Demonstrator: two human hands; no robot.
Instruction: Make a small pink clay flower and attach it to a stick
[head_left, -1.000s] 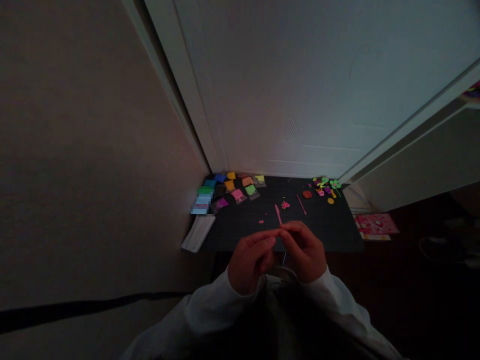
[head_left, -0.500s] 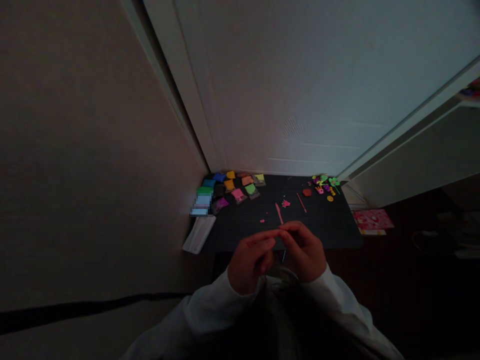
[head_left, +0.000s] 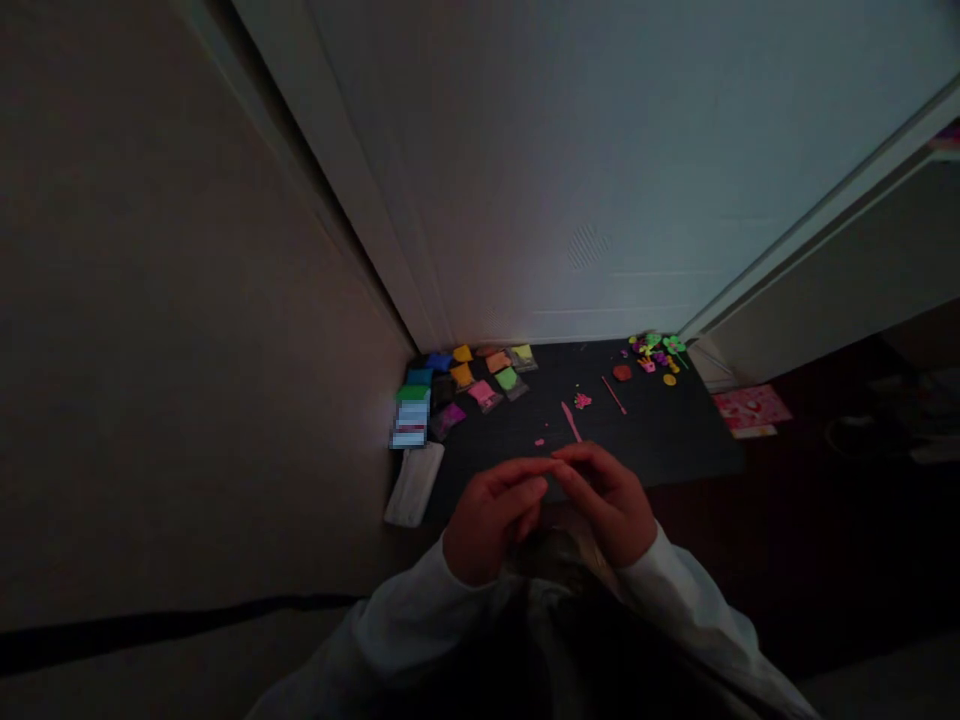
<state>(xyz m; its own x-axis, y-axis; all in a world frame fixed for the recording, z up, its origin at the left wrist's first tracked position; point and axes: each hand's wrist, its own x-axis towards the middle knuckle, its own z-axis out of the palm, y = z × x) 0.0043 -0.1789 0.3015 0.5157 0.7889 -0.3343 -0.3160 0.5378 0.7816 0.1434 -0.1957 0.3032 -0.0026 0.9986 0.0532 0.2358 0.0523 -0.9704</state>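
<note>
My left hand [head_left: 495,510] and my right hand [head_left: 609,500] meet at the fingertips above the front edge of the dark table [head_left: 495,440]. The fingers of both are closed in a pinch; whatever lies between them is too small or hidden to make out. Just beyond the fingertips lies a pink modelling knife [head_left: 571,421]. Near it are a small pink clay bit [head_left: 539,442] and a pink clay piece [head_left: 582,401] with a bumpy outline. Farther right rest a thin pink stick tool [head_left: 613,395] and a reddish clay lump [head_left: 622,373].
Several bagged clay packets, a pink one [head_left: 484,395] among them, fill the table's back left. A white packet [head_left: 415,484] lies at the left edge. Small coloured clay figures [head_left: 656,352] stand back right. A white panel [head_left: 570,180] rises behind; a pink sheet [head_left: 752,407] lies right.
The camera view has turned slightly, so the table appears tilted and shifted a little right. My hands stay joined at the fingertips, with only a slight finger shift.
</note>
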